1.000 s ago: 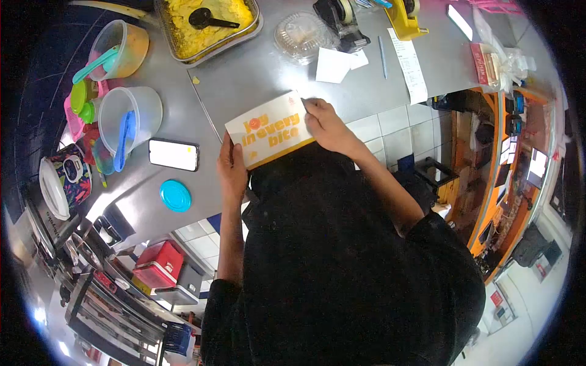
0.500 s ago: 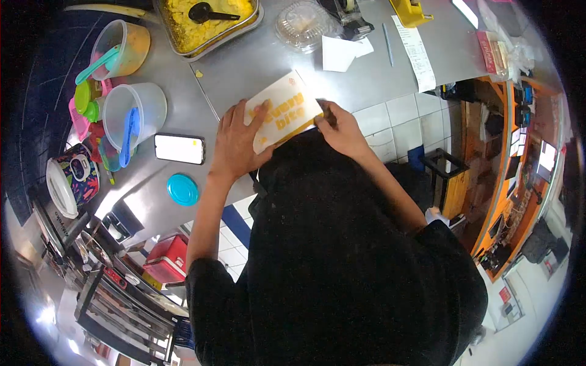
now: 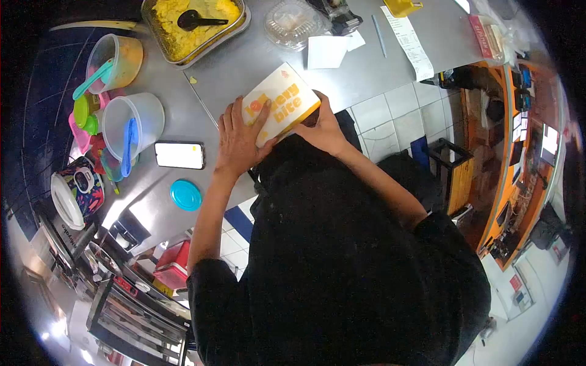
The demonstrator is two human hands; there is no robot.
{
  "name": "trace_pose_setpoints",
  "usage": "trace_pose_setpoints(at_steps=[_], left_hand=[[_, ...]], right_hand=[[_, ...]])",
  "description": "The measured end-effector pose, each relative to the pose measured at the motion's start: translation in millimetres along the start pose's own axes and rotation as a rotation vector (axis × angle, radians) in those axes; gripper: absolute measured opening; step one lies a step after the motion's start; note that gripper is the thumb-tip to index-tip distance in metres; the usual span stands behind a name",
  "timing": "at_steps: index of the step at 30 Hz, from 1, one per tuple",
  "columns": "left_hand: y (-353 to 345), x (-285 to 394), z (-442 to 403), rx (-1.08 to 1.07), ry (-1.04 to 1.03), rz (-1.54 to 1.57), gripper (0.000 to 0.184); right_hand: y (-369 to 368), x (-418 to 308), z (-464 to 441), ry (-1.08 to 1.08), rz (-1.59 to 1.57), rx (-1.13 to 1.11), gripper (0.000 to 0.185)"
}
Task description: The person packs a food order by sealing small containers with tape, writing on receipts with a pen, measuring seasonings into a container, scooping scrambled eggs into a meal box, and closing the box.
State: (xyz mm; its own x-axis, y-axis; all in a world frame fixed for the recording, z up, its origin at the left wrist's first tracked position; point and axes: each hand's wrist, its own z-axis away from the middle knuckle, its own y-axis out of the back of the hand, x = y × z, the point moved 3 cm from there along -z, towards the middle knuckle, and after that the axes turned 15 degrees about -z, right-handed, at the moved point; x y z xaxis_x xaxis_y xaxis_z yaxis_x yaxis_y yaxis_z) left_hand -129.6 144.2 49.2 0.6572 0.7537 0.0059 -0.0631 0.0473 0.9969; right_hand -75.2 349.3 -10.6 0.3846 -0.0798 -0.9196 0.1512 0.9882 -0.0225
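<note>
A white cardboard food box (image 3: 276, 94) with yellow lettering and a yellow lower edge is at the table's front edge, tilted, against my black-clothed front. My left hand (image 3: 240, 139) grips its left side, thumb and fingers lying over the printed lid. At the right end, my right hand (image 3: 325, 129) holds the box, fingers behind the corner and thumb low near the yellow side. Part of that end looks dark, and I cannot tell whether a flap is open there. To the left of my left hand lies a phone (image 3: 179, 155) with a lit white screen.
A tray (image 3: 183, 60) of yellow food with a black scoop stands at the back. Plastic tubs (image 3: 157, 116) with coloured spoons and a blue lid (image 3: 185, 195) sit left. A clear clamshell container (image 3: 293, 25), white paper (image 3: 326, 53), a pen (image 3: 379, 35) and a receipt (image 3: 408, 43) lie at right.
The box has tilted, showing more of its yellow side. My right hand has shifted left and lower around the right end. My left hand keeps its hold. The camera view has shifted slightly.
</note>
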Motion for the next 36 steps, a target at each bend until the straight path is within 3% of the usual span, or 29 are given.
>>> trace_pose_setpoints(at_steps=[4, 7, 10, 13, 16, 20, 23, 26, 29, 36], left_hand=[[0, -1, 0, -0.009, -0.008, 0.020, 0.081], [-1, -1, 0, -0.007, 0.000, 0.022, 0.080], [-1, -1, 1, -0.004, 0.006, 0.043, 0.080], [0, -1, 1, -0.016, 0.011, 0.048, 0.081], [2, -2, 0, -0.019, 0.010, 0.062, 0.081], [4, -3, 1, -0.034, -0.003, 0.083, 0.078], [3, -4, 3, -0.038, -0.004, 0.104, 0.076], [2, -4, 4, -0.019, -0.011, 0.122, 0.076], [3, -2, 3, -0.022, -0.019, 0.111, 0.076], [1, 18, -19, 0.032, -0.002, 0.104, 0.075]], right_hand=[[1, 0, -4, -0.046, 0.032, 0.033, 0.085], [-8, -2, -1, -0.005, -0.140, 0.037, 0.095], [-13, -12, 5, 0.028, -0.016, 0.053, 0.097], [-13, -7, 6, -0.020, -0.153, 0.101, 0.088], [9, 6, -7, -0.058, 0.007, 0.167, 0.065], [29, 2, -16, 0.081, -0.070, 0.180, 0.032], [36, -1, -22, -0.097, -0.276, 0.082, 0.035], [38, -10, -20, -0.096, -0.349, 0.025, 0.035], [41, -21, -13, -0.247, -0.594, 0.078, 0.032], [41, -11, -17, -0.094, -0.415, 0.039, 0.029]])
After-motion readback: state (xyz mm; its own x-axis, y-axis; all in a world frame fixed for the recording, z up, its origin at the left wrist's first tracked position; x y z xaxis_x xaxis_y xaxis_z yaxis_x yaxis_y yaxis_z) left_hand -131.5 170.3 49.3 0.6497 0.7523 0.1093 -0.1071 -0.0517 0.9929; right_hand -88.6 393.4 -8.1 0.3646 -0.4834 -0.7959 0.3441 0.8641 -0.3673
